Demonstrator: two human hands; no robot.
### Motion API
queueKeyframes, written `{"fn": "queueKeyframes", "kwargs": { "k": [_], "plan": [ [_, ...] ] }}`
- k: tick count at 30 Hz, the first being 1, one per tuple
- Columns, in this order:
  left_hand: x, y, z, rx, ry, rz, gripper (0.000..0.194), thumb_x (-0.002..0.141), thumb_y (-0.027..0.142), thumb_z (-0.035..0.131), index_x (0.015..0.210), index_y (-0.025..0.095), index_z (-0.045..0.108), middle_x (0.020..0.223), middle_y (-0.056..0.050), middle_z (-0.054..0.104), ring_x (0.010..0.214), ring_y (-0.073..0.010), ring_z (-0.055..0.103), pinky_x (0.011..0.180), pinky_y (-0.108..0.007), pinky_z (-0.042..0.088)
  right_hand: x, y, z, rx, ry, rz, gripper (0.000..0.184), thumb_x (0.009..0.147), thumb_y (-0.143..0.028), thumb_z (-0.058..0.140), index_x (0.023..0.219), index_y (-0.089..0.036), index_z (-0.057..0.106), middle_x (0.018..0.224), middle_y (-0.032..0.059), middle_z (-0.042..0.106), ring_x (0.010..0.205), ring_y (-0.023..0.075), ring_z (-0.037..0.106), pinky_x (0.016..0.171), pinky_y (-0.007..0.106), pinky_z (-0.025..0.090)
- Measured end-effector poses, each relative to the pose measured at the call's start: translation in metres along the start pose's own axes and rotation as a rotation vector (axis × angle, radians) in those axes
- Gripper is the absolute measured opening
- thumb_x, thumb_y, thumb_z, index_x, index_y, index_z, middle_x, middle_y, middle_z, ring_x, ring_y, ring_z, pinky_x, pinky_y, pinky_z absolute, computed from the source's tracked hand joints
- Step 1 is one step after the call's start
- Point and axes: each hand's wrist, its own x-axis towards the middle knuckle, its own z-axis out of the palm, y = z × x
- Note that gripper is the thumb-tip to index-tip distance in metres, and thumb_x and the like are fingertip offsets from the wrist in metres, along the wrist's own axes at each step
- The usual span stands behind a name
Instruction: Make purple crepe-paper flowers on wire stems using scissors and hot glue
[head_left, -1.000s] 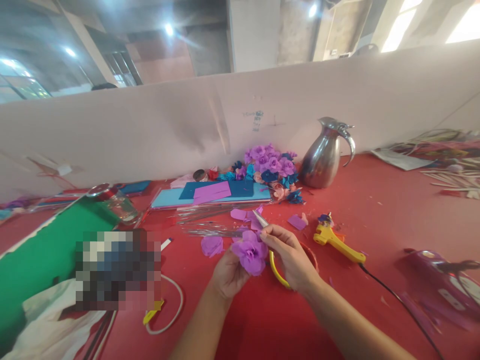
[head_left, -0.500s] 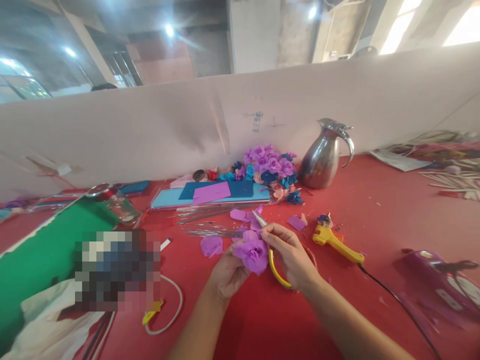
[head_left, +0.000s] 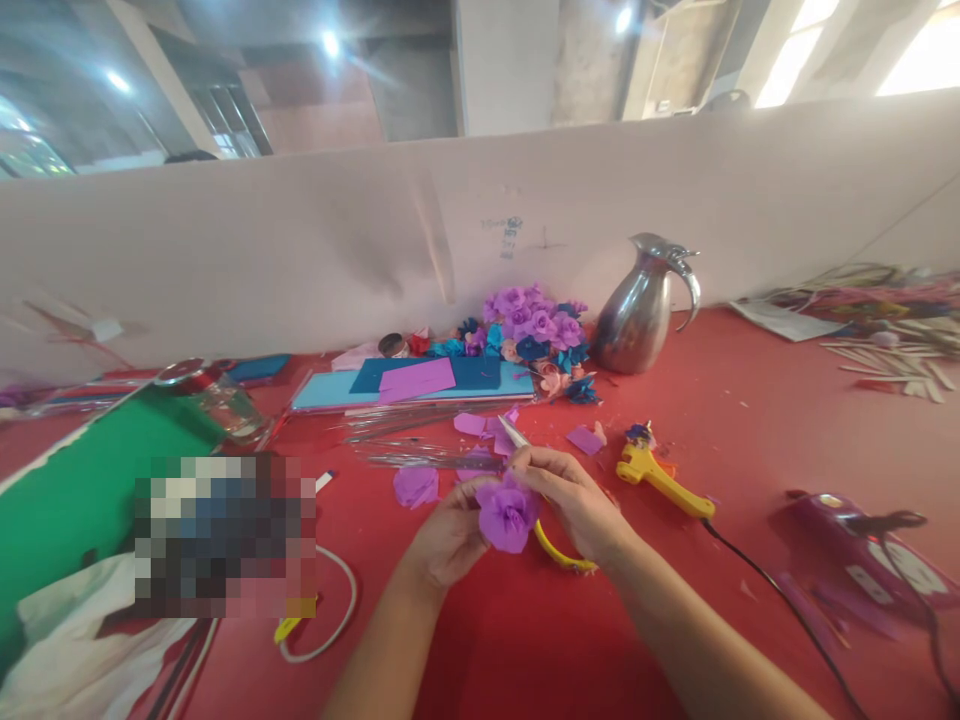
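A purple paper flower [head_left: 507, 514] is held over the red table [head_left: 720, 420], my left hand [head_left: 447, 540] gripping it from below and behind. My right hand [head_left: 574, 503] is closed on yellow-handled scissors [head_left: 556, 552]; their metal blades [head_left: 514, 433] stick up past the flower's far side. Its fingertips touch the flower's top. Loose purple petals [head_left: 415, 486] lie just beyond my hands.
A yellow glue gun [head_left: 658, 477] with a black cord lies right of my hands, a purple device [head_left: 870, 545] farther right. A steel jug [head_left: 643, 308], a heap of paper flowers [head_left: 534, 330], coloured paper sheets [head_left: 420, 384], a glass jar [head_left: 217, 400] and green board [head_left: 82, 490] stand behind and left.
Both hands with the flower and scissors have shifted slightly; the flower has turned a little in my left hand. The view has tilted a bit.
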Motion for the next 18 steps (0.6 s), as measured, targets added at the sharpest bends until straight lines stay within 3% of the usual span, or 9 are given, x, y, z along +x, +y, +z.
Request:
{"fn": "queueKeyframes", "kwargs": {
  "k": [7,12,18],
  "plan": [
    [0.0012,-0.0003,-0.0002,-0.044,-0.027,-0.019,0.016,0.053,0.009,0.082,0.059,0.011,0.068,0.057,0.0,0.063,0.05,-0.0073,0.053,0.053,-0.019,0.043,0.0002,-0.0014,0.0046,0.056,0.051,0.026,0.024,0.071,-0.038,0.071,0.065,-0.018,0.06,0.061,-0.0034,0.052,0.055,0.0095,0.042,0.056,0.024,0.032],
    [0.0024,0.0041,0.004,-0.183,0.066,-0.022,0.015,0.056,0.008,0.079,0.064,0.013,0.068,0.065,0.001,0.067,0.058,-0.0083,0.059,0.06,-0.019,0.05,0.0043,0.0032,0.0034,0.143,0.144,0.086,0.026,0.072,-0.043,0.069,0.069,-0.018,0.063,0.065,-0.0019,0.057,0.059,0.0112,0.048,0.059,0.025,0.036],
    [0.0077,0.0058,0.0012,-0.305,0.127,-0.011,0.024,0.059,0.013,0.079,0.081,0.012,0.07,0.085,-0.008,0.072,0.076,-0.0179,0.067,0.066,-0.026,0.056,0.0066,0.0059,0.0047,0.193,0.138,0.117,0.026,0.07,-0.042,0.071,0.064,-0.018,0.065,0.06,-0.0018,0.058,0.058,0.0116,0.049,0.062,0.026,0.037]
  ]
}}
